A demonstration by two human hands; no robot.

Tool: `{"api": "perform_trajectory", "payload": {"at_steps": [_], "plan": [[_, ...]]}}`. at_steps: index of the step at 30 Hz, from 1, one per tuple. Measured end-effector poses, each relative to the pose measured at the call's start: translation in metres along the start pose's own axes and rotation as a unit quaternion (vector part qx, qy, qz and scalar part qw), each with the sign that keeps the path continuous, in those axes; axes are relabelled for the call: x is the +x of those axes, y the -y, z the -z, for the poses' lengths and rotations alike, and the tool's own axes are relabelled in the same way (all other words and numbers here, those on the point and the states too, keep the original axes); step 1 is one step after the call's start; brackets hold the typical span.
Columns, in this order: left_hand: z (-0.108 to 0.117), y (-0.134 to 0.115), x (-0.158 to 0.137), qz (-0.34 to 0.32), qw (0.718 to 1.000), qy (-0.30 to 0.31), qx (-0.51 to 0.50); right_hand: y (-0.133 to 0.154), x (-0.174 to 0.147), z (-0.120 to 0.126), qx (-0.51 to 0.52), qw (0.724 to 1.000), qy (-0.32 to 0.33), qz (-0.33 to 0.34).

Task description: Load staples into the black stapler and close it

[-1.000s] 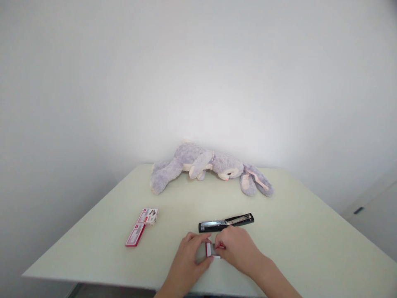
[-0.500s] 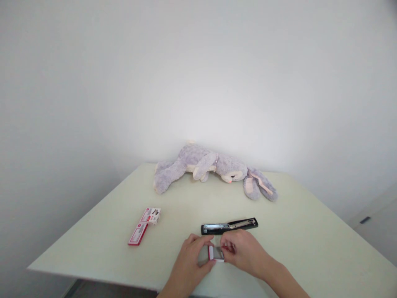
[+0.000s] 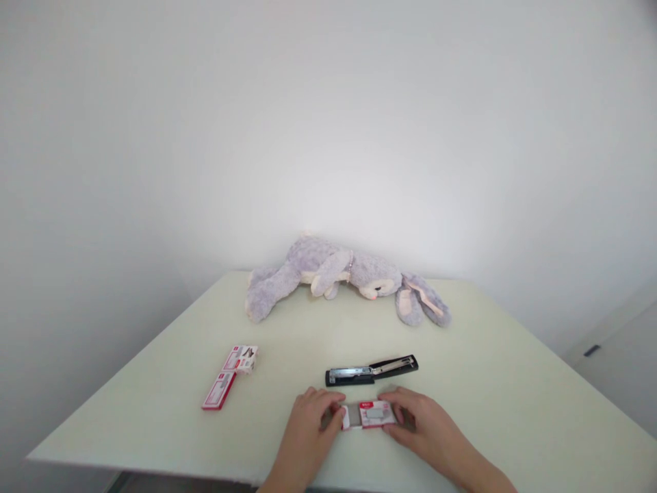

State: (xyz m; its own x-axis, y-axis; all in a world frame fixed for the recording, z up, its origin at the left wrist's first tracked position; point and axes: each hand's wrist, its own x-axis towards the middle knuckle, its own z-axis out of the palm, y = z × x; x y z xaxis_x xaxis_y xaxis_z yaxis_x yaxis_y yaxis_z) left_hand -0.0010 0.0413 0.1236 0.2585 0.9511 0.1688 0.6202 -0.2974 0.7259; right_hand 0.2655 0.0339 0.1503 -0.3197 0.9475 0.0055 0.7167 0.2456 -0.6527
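Observation:
Between my hands, near the table's front edge, is a small red-and-white staple box (image 3: 377,413). Its inner tray (image 3: 354,416) sticks out partway on the left, showing grey staples. The fingers and thumb of my left hand (image 3: 311,426) grip the tray's left end. My right hand (image 3: 423,419) holds the outer sleeve at its right end, thumb at the near side and fingers at the far side. Just beyond the hands lies a black stapler (image 3: 372,370), opened out flat with its metal parts showing.
To the left, two more red-and-white boxes (image 3: 220,391) (image 3: 240,358) lie touching on the pale table (image 3: 128,418). A lilac plush rabbit (image 3: 328,267) lies on its side along the back by the wall.
The labelled sleeve now shows over the right part of the tray, where before mostly the tray was visible. My right hand has shifted right and loosened from its tight pinch. The view moved slightly.

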Motion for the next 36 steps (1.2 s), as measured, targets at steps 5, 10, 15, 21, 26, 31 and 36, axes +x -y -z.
{"api": "perform_trajectory", "payload": {"at_steps": [5, 10, 15, 21, 26, 31, 36], "plan": [[-0.014, -0.008, 0.001, 0.007, 1.000, -0.014, 0.009, 0.017, 0.006, -0.008, -0.003, 1.000, 0.014, 0.004], [-0.002, 0.007, 0.009, 0.050, 0.994, -0.097, 0.026, 0.028, 0.008, -0.011, 0.011, 1.000, -0.019, -0.008], [0.012, 0.017, 0.036, 0.020, 0.993, -0.064, 0.099, 0.042, 0.020, -0.020, -0.003, 1.000, 0.008, 0.026], [0.012, 0.014, 0.040, -0.003, 0.995, 0.001, 0.097, 0.050, 0.041, -0.026, -0.033, 0.998, -0.017, 0.052], [0.013, 0.009, 0.028, -0.004, 0.996, 0.017, 0.089, 0.047, 0.056, -0.020, -0.029, 0.998, -0.046, 0.037], [0.013, 0.006, 0.026, 0.002, 0.997, 0.013, 0.076, 0.048, 0.061, -0.022, -0.027, 0.999, -0.030, 0.037], [0.013, 0.006, 0.026, -0.003, 0.997, 0.007, 0.073, 0.052, 0.059, -0.024, -0.043, 0.998, -0.027, 0.030]]}}
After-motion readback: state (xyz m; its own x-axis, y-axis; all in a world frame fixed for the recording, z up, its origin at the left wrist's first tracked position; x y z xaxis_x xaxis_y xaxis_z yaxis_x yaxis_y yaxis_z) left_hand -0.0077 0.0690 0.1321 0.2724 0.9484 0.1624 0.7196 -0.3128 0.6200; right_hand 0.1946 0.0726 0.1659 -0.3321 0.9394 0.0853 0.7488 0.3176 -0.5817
